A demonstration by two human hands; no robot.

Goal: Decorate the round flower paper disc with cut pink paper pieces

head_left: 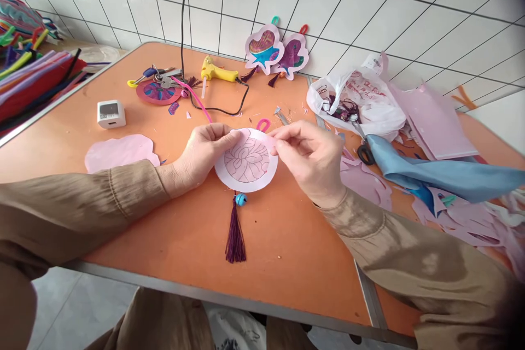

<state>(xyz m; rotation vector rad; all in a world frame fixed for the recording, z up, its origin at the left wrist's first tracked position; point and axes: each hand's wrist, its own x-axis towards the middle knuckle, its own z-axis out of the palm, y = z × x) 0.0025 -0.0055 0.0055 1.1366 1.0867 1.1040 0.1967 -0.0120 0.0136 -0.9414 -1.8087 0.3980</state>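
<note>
A round ornament (246, 161) with a white rim and a pink centre is held above the table, showing a line-drawn flower. My left hand (199, 156) grips its upper left edge, thumb on the front. At the upper right edge, my right hand (311, 161) pinches the rim between thumb and fingertips, where a bit of pink shows. A pink loop (263, 124) sticks up behind the top edge. Below the disc hang a blue bell (241, 199) and a dark purple tassel (235, 235). The back of the ornament is hidden.
Behind are a yellow glue gun (217, 72), keys on a red disc (158, 93) and two fish-like ornaments (264, 49) against the wall. A white cube (110, 114) and pink sheet (121, 153) lie left. Right: plastic bag (381, 104), scissors (365, 153), blue cloth (447, 175), pink scraps.
</note>
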